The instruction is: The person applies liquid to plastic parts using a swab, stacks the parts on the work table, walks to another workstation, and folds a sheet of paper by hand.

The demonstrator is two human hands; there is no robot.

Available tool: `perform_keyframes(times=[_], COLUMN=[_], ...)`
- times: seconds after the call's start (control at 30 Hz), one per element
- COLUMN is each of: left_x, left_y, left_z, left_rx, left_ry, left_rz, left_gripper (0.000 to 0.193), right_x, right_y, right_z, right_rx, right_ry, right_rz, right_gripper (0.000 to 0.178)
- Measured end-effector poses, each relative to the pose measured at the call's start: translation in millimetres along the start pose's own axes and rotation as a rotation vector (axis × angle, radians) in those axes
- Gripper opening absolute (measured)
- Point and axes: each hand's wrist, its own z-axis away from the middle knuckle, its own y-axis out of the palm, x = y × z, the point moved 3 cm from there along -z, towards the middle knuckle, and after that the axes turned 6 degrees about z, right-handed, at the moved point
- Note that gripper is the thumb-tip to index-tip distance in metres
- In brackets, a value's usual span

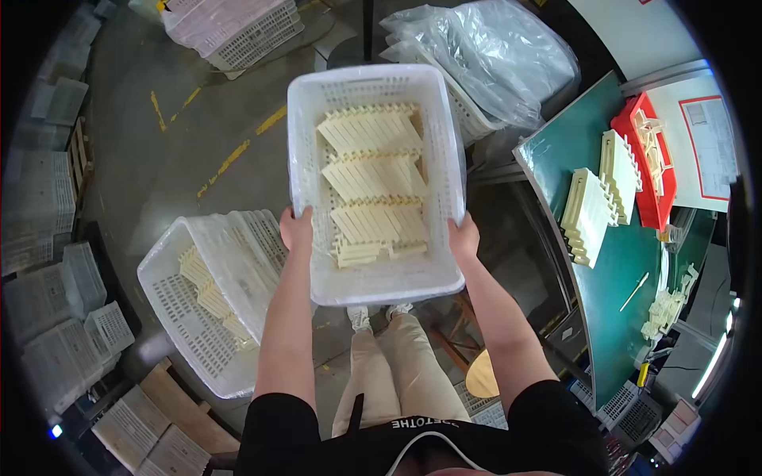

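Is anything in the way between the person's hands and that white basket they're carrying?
Nothing visible. The left hand and right hand grip the white basket directly by its side rims. The cream plastic parts lie inside it, apart from both hands.

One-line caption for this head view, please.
Both hands, left hand and right hand, hold a white perforated crate of cream plastic parts above a concrete floor.

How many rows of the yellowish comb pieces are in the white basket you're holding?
4: three long rows going down the basket, plus a short row nearest the person. More may lie underneath.
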Motion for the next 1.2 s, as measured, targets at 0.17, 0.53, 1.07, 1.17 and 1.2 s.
perform_keyframes(times=[0.17,0.53,1.07,1.17,1.2], left_x=[-3,22,30,67,95], left_y=[12,94,33,-77,-119], left_z=[-17,131,148,173,182], left_rx=[-0.056,-0.155,0.09,0.605,0.573], left_ry=[-0.005,-0.046,0.164,-0.487,-0.518], left_rz=[0.191,0.187,0.476,1.269,1.4], left_gripper=[0.045,0.044,0.059,0.043,0.039], right_x=[26,11,-3,56,88], right_y=[-9,-71,-19,-8,3], right_z=[-34,-25,160,214,247], right_rx=[-0.031,-0.39,0.145,0.128,0.282], right_ry=[-0.043,-0.526,-0.727,-0.898,-0.925], right_rz=[-0.03,0.393,0.349,0.32,0.253], right_gripper=[0.037,0.062,0.035,0.046,0.048])
